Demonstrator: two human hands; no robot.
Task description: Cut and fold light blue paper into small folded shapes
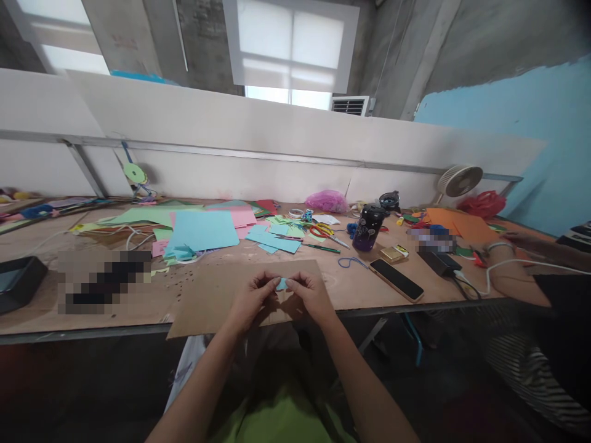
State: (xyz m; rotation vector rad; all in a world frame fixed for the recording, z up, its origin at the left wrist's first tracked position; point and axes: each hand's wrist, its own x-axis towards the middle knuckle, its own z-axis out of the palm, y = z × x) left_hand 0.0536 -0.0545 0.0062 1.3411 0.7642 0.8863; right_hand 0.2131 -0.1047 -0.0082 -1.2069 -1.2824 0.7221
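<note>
My left hand [252, 297] and my right hand [310, 295] meet over a sheet of brown cardboard [207, 295] at the table's front edge. Both pinch one small piece of light blue paper [281, 283] between fingertips and thumbs. The piece is mostly hidden by my fingers. Larger light blue sheets [203, 231] lie further back on the table, with pink paper [242, 216] and green paper [143, 215] beside them.
Scissors with red and yellow handles [329, 234], a dark bottle [368, 227], a phone [396, 279] and a small fan [458, 181] stand to the right. Another person's arm [521, 246] rests at the far right. A black tray [16, 280] sits at the left edge.
</note>
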